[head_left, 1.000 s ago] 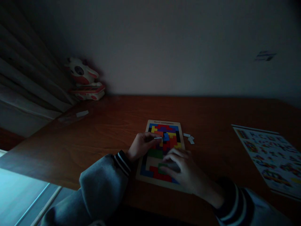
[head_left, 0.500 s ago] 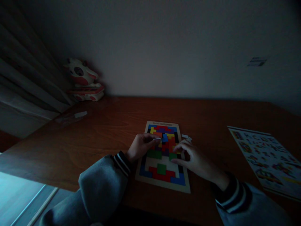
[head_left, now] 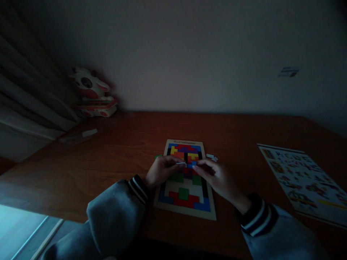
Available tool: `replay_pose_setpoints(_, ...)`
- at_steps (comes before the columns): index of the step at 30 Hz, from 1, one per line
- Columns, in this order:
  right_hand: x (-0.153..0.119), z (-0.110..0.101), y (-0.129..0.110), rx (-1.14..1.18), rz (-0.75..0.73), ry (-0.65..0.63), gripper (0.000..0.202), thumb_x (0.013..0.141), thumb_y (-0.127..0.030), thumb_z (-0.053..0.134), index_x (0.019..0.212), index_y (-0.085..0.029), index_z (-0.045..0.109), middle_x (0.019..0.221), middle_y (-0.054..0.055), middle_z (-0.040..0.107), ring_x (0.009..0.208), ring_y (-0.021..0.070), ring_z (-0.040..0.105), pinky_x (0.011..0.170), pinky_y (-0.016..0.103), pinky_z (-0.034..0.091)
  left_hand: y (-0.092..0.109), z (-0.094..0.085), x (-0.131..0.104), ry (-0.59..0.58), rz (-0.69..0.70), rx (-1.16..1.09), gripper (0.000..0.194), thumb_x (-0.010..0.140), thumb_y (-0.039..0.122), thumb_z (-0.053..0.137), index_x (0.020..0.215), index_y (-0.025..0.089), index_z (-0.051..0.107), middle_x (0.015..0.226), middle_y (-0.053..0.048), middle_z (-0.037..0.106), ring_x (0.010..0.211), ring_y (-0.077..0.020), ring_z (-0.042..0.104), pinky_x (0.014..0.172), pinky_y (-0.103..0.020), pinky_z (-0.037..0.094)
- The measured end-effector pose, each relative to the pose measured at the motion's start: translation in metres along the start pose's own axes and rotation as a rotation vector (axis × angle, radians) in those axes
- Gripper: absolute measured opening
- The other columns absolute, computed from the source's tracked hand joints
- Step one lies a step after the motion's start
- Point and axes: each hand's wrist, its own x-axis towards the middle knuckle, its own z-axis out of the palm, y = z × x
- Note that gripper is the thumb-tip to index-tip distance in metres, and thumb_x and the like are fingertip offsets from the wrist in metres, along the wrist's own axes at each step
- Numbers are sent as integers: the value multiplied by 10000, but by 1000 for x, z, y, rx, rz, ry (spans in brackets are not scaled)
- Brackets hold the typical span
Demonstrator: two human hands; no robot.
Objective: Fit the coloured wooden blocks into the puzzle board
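Wooden puzzle board: left hand pinched a thin white piece, right hand pinched a blue block, best seated gently and flat.

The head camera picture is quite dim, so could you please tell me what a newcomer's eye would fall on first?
The brightest thing is the flat wooden puzzle board filled with red, blue, yellow and green block pieces, in the middle of the reddish-brown wooden desk. The left hand and right hand meet over its centre, the left pinching a small pale piece. A white and red plush toy sits in the far left corner, and a colourful printed sheet lies at right.
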Motion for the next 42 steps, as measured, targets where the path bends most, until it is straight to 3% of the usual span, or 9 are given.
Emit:
replay_pose_setpoints(5, -2, -9, 5, 135, 42, 59, 320, 893, -488, 597, 1026, -203, 658, 829, 50, 731, 791, 194, 711, 732, 346, 600, 1, -3, 1, 30, 0, 17, 249, 781, 351, 768, 932, 154, 744, 915, -66, 774, 832, -174, 719, 812, -296, 568)
replay_pose_setpoints(8, -3, -14, 8, 202, 60, 59, 309, 860, -473, 647, 1024, -212, 671, 950, 73, 754, 891, 216, 725, 812, 389, 608, 1, -4, 1, 39, 8, 24, 240, 794, 349, 758, 929, 152, 743, 917, -67, 773, 835, -172, 717, 810, -292, 566)
replay_pose_setpoints(14, -22, -20, 9, 168, 63, -73, 250, 835, -420, 699, 1013, -244, 705, 1009, 42, 768, 937, 207, 730, 840, 347, 609, -2, -6, 3, 39, 8, -15, 297, 765, 383, 779, 930, 139, 737, 924, -75, 771, 838, -185, 715, 826, -316, 566)
replay_pose_setpoints(18, -39, -15, 7, 97, 58, -97, 208, 882, -424, 634, 973, -261, 725, 941, 20, 784, 886, 202, 745, 753, 297, 624, -4, -5, 4, 26, 11, -28, 327, 757, 404, 784, 933, 133, 737, 925, -80, 770, 845, -185, 713, 831, -313, 560)
replay_pose_setpoints(25, -59, 0, 2, -109, 16, 164, 202, 847, -394, 656, 995, -273, 720, 919, 25, 796, 829, 226, 763, 723, 320, 639, -5, -4, 5, 46, 2, -41, 331, 722, 406, 807, 900, 135, 738, 888, -70, 767, 806, -175, 708, 789, -296, 560)
replay_pose_setpoints(30, -64, 7, -1, -78, 65, 130, 177, 861, -418, 632, 862, -267, 725, 807, 17, 783, 707, 210, 752, 612, 289, 620, -7, -4, 5, 29, 3, -28, 295, 765, 391, 777, 922, 145, 740, 899, -66, 768, 807, -161, 709, 789, -279, 558)
replay_pose_setpoints(34, -62, 9, 1, -173, 12, 77, 179, 882, -400, 614, 854, -254, 713, 798, 35, 733, 687, 203, 701, 625, 324, 585, -4, -4, 4, 35, -1, -39, 291, 766, 381, 777, 927, 142, 738, 907, -67, 770, 805, -153, 707, 792, -272, 554)
replay_pose_setpoints(42, -61, 11, 0, -328, -29, 26, 136, 876, -359, 622, 934, -274, 711, 951, 62, 642, 911, 244, 655, 780, 393, 558, -3, -5, 4, 48, -31, -40, 306, 800, 402, 747, 984, 158, 755, 949, -63, 774, 857, -162, 706, 811, -260, 543)
